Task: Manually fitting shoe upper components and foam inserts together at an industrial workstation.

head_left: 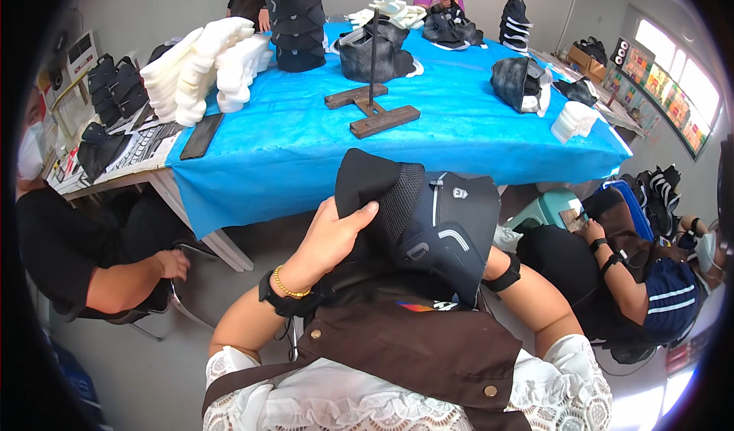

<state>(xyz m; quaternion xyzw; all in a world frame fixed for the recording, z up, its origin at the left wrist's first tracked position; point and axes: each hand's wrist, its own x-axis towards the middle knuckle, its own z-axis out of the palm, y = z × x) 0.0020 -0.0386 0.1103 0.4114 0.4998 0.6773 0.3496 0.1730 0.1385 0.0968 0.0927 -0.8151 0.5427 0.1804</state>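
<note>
Dark fabric piece (462,221), held above my lap, sits in front of the near edge of the wide desk (290,125) with its blue cover. On that desk, white foam shapes (180,72) are heaped at the left, and a tall stack of dark pieces (298,18) stands just to their right. Near the middle is a wooden stand (386,121), its base flat on the cover and its thin rod (375,49) upright.

What I hold has its long axis on a slant, from the upper left on the desk side down to the lower right, toward my right forearm. Its smooth black flap (365,177) points up and left; the broad grey end points right and down, outer face turned up to me. My left hand (332,236) is closed on the flap's lower edge, thumb on top. My right hand (495,264) goes behind the broad end, and I cannot tell how its fingers are set. A mesh strip (401,202) borders the flap; smaller are the pale curved stripes (455,240) and a little white badge (459,193).
</note>
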